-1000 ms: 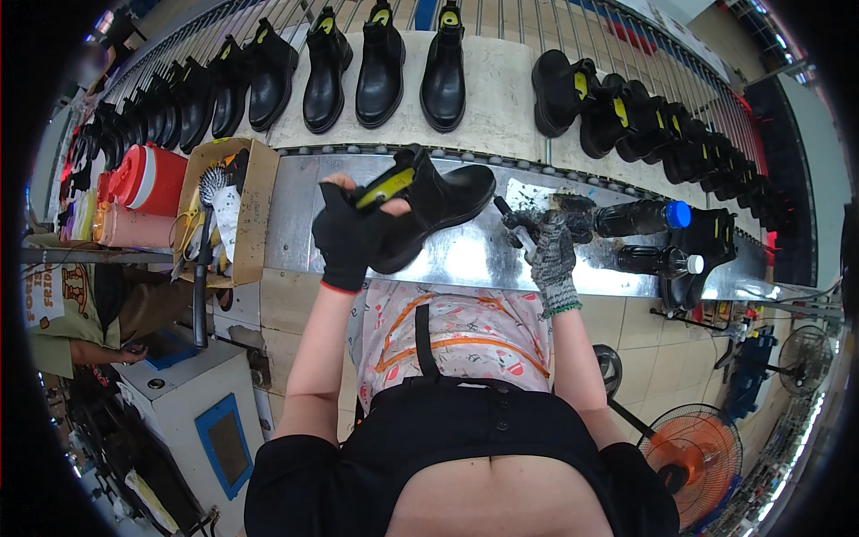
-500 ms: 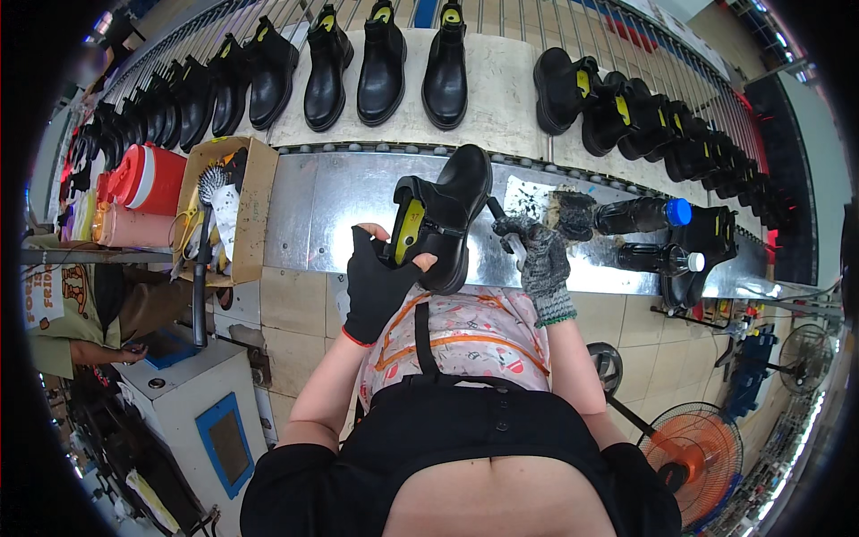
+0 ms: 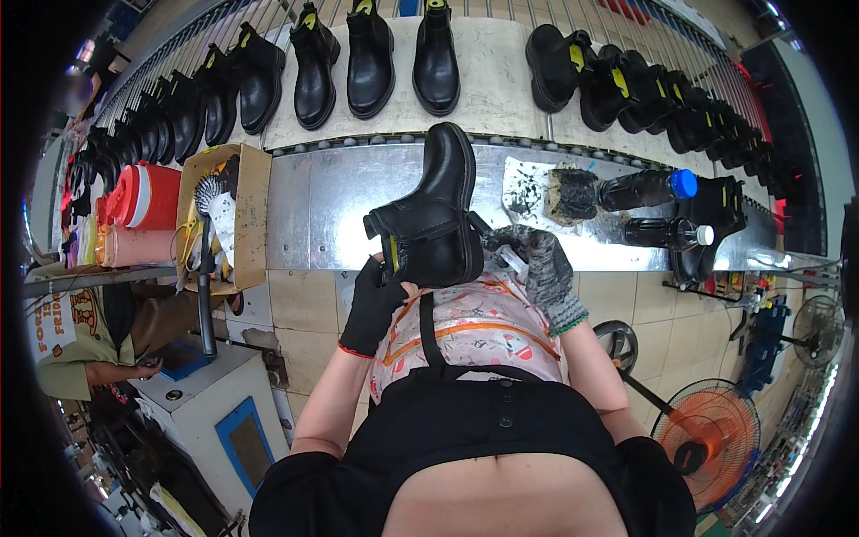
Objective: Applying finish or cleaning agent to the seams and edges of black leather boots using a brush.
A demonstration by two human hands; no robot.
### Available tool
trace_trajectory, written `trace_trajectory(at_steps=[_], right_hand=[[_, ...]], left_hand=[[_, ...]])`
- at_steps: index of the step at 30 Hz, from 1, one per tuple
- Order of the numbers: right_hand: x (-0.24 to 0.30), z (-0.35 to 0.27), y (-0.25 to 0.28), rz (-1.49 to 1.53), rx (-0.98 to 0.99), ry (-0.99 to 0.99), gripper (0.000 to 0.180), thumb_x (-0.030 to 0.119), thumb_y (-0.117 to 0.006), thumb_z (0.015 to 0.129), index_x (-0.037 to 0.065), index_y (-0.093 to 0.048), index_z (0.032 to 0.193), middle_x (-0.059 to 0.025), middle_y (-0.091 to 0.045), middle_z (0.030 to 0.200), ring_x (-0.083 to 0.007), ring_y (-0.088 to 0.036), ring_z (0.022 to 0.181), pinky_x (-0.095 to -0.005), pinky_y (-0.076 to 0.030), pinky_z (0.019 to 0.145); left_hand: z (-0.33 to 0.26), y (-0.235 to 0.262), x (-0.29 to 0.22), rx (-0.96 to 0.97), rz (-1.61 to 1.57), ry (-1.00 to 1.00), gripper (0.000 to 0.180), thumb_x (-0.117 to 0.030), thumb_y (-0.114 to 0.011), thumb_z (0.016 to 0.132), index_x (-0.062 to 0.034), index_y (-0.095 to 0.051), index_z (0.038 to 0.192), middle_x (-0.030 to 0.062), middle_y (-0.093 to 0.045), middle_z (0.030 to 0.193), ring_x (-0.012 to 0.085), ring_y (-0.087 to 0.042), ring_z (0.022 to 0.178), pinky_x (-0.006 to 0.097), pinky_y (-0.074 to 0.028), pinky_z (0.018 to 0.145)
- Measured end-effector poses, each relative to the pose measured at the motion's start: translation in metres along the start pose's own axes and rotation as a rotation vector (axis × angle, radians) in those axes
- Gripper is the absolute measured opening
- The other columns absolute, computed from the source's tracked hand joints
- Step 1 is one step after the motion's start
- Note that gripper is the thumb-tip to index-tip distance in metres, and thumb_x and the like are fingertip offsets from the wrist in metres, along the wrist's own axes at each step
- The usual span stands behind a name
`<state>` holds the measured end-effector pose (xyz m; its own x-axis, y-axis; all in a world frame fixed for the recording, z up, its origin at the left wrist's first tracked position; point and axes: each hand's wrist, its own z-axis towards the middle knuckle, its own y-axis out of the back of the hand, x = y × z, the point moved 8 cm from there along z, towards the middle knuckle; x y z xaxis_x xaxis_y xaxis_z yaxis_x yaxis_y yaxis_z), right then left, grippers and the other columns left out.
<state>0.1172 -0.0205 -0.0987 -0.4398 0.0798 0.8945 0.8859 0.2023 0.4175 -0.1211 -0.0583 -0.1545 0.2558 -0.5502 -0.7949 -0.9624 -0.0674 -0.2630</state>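
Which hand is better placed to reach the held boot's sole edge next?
Probably the right hand: its dark-tipped tool is beside the sole, while the left hand grips the boot near its opening.

This is a footwear workshop or factory line. Matching black boots (image 3: pixel 259 85) stand in a long row along the far left, and more boots (image 3: pixel 601 85) run off to the far right, a pale board (image 3: pixel 492 72) lying between them. A single black boot (image 3: pixel 438 201) is held at a long metal surface (image 3: pixel 344 206), which carries a stained sheet (image 3: pixel 517 192) and two dark bottles (image 3: pixel 631 191) to the right. At left sits a cardboard box (image 3: pixel 255 215) of tools; near left is a boxy machine cabinet (image 3: pixel 204 407), near right a floor fan (image 3: pixel 716 438). The outer edges are too blurred to read well.
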Motion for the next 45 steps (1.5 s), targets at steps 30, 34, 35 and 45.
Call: trace_trajectory(at_steps=[30,34,35,45], right_hand=[[0.044,-0.083,0.034,-0.108,-0.011,0.259,0.024,0.020,-0.057,0.076,0.002,-0.067,0.091,-0.0138,-0.068,0.090,-0.0286,-0.066,0.085,-0.0347,-0.051,0.079],[0.034,-0.084,0.030,-0.112,-0.042,0.217,0.027,0.025,-0.055,0.084,0.000,-0.066,0.089,-0.0133,-0.068,0.089,-0.0274,-0.066,0.086,-0.0337,-0.051,0.078],[0.033,-0.085,0.030,-0.114,-0.038,0.239,0.027,0.024,-0.054,0.086,0.000,-0.066,0.091,-0.0141,-0.067,0.088,-0.0256,-0.066,0.079,-0.0323,-0.052,0.072],[-0.114,-0.073,0.044,0.539,-0.484,-0.203,0.067,-0.003,-0.056,0.080,0.009,-0.026,0.139,-0.0032,-0.055,0.087,-0.0086,-0.054,0.064,-0.0228,-0.050,0.054]], left_hand=[[0.001,-0.060,-0.015,0.047,-0.394,0.125,0.035,-0.001,-0.058,0.079,0.0017,-0.050,0.113,0.0131,-0.059,0.105,0.0237,-0.063,0.095,0.031,-0.055,0.084],[0.005,-0.058,-0.018,0.060,-0.411,0.148,0.039,-0.004,-0.058,0.080,0.0042,-0.048,0.117,0.0166,-0.058,0.111,0.0272,-0.061,0.103,0.030,-0.054,0.087],[0.004,-0.060,-0.024,0.072,-0.475,0.135,0.033,0.000,-0.059,0.078,0.0039,-0.050,0.111,0.0160,-0.059,0.106,0.0269,-0.062,0.100,0.032,-0.054,0.087],[0.038,-0.065,-0.048,0.234,-0.317,0.021,0.044,0.002,-0.062,0.074,0.0018,-0.045,0.115,0.0167,-0.058,0.106,0.0295,-0.062,0.096,0.037,-0.054,0.087]])
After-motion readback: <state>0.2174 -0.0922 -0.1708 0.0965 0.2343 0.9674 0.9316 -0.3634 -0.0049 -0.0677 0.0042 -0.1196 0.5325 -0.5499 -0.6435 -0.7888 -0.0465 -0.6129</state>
